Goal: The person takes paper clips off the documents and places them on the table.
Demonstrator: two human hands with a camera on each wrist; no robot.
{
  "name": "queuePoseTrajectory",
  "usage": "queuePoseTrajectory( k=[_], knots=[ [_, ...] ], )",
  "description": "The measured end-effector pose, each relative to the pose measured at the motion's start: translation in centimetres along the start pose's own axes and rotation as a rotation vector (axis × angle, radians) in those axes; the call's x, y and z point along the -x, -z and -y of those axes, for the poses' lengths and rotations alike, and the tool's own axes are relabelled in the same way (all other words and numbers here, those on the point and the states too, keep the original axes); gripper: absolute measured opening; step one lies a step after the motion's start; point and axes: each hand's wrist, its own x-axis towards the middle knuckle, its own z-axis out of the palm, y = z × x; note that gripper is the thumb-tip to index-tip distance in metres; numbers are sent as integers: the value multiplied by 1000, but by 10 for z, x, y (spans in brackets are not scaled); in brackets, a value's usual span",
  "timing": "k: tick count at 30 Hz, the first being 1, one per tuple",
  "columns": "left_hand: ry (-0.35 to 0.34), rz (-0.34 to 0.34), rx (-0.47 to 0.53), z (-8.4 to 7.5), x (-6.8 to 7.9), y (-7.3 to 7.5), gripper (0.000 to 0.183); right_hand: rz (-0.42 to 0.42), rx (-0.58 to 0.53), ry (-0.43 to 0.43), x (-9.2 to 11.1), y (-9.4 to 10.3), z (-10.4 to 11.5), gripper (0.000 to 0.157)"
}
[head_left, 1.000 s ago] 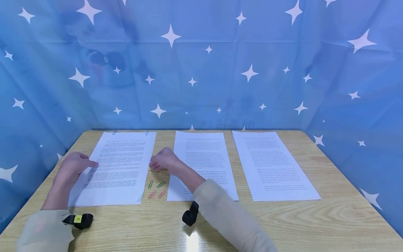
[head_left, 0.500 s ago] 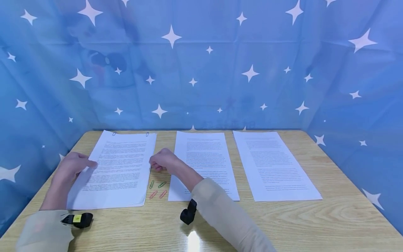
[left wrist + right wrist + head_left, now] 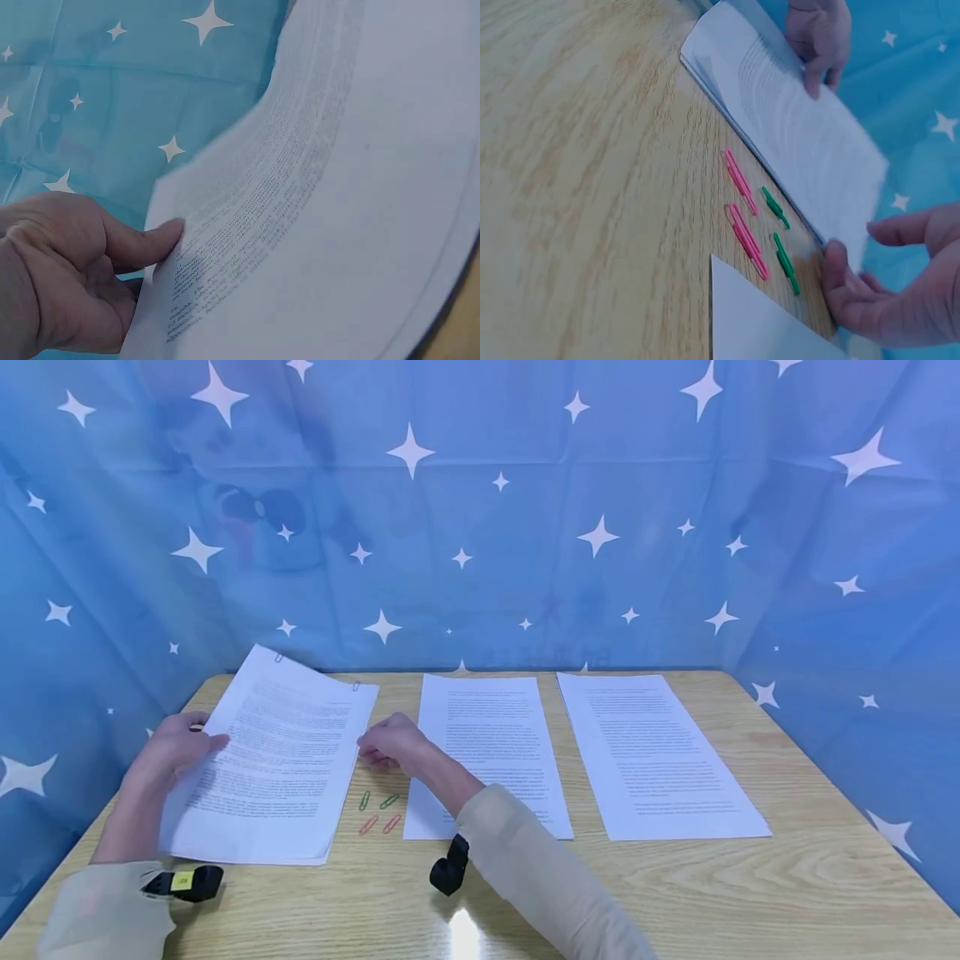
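Note:
A stack of printed paper (image 3: pixel 277 760) lies at the table's left. Its top left side is lifted and the sheets bow. Two paper clips sit on its top edge, a left clip (image 3: pixel 279 657) and a right clip (image 3: pixel 356 686). My left hand (image 3: pixel 174 747) pinches the stack's left edge, thumb on the printed face; in the left wrist view the sheets (image 3: pixel 247 210) curve away from it. At the right edge, my right hand (image 3: pixel 392 742) has its thumb and fingers around the paper's side, as the right wrist view shows the hand (image 3: pixel 915 277) from close by.
Two pink paper clips (image 3: pixel 746 240) and two green ones (image 3: pixel 785 262) lie on the wooden table (image 3: pixel 675 893) between the stacks. A middle stack (image 3: pixel 495 735) lies partly under my right forearm, and another stack (image 3: pixel 660 760) is farther right. A blue starred curtain (image 3: pixel 480 527) hangs behind.
The left stack's upper left corner has risen off the table, and its sheets have bent. Its lower edge has shifted slightly toward me. Both hands stay at its sides.

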Motion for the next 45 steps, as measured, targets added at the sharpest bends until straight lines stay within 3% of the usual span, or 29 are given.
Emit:
queuePoseTrajectory(
  k=[12,16,20,28,37,45],
  knots=[
    [-234,32,85,-7,11,10,55,-1,21,-7,-4,0,-3,16],
    [-246,19,99,-10,13,14,49,2,-19,17,-4,1,-4,12],
    [-231,-7,104,-15,15,15,51,71,-77,65,-4,4,-6,12],
    [-240,-59,115,-25,19,16,57,102,20,269,9,9,2,27],
    [-282,-49,131,-42,31,18,67,60,17,302,24,25,9,26],
    [-318,-46,109,-57,40,12,63,46,41,347,37,45,11,24]
  ],
)
